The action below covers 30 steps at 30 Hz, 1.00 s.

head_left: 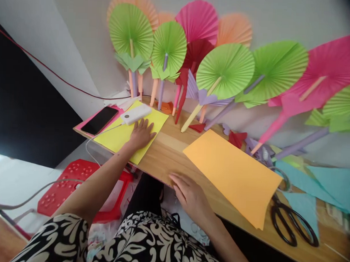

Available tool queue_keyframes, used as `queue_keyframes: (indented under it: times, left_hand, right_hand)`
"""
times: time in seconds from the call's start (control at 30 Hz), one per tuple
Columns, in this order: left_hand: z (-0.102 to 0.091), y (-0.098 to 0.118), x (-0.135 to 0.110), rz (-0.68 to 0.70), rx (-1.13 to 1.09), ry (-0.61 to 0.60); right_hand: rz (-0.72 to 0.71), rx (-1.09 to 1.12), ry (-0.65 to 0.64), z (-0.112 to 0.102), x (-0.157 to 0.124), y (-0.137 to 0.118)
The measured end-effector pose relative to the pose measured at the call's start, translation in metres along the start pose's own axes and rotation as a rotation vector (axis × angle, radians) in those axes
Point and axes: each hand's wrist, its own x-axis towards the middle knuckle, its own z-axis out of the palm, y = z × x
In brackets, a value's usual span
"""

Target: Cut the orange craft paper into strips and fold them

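Observation:
My left hand (142, 135) lies with fingers spread on a yellow paper sheet (112, 138) at the left end of the table. Just beyond its fingertips a white power bank (136, 114) with a cable rests on the same sheet. My right hand (186, 191) is at the table's front edge, fingers stretched out and holding nothing. To its right lies an orange paper stack (233, 176), apart from the hand. Black-handled scissors (294, 223) have their blades partly hidden under that paper.
Pleated paper fans (225, 71) in green, pink and orange lean against the wall. A phone (100, 120) sits on pink paper at far left. Blue paper pieces (335, 184) and a tape roll (283, 179) are on the right. A red stool (71, 184) stands below the wooden table (168, 157).

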Motion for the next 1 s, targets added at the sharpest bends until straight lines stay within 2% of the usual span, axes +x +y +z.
queue_keyframes:
  times: [0.1, 0.17, 0.33, 0.43, 0.6, 0.77, 0.87, 0.93, 1.0]
  left_hand:
    - [0.003, -0.004, 0.001, 0.003, 0.024, 0.005]
    - [0.003, -0.006, 0.002, 0.001, 0.029, 0.012]
    - [0.005, -0.013, 0.004, 0.048, 0.04, 0.037]
    - [0.006, -0.019, 0.006, 0.076, 0.004, 0.096]
    - [0.008, -0.025, 0.007, 0.146, -0.096, 0.153]
    - [0.007, -0.024, 0.005, 0.133, -0.141, 0.187]
    - [0.004, -0.02, 0.003, 0.113, -0.152, 0.192]
    - [0.002, -0.018, 0.003, 0.104, -0.15, 0.194]
    - [0.0, -0.017, 0.002, 0.093, -0.135, 0.187]
  right_hand:
    - [-0.166, -0.114, 0.025, -0.003, -0.013, 0.011]
    - [-0.209, -0.135, 0.068, -0.004, -0.016, 0.016]
    - [-0.192, -0.102, 0.142, 0.001, -0.015, 0.017]
    - [-0.198, -0.144, 0.162, 0.006, -0.016, 0.014]
    - [-0.193, -0.334, 0.177, 0.02, -0.017, 0.014]
    - [-0.151, -0.312, 0.167, 0.023, -0.029, 0.005]
    - [-0.152, -0.275, 0.225, 0.004, -0.055, 0.0]
    - [-0.108, -0.253, 0.357, -0.022, -0.08, 0.006]
    - [0.016, -0.237, 0.532, -0.058, -0.109, 0.022]
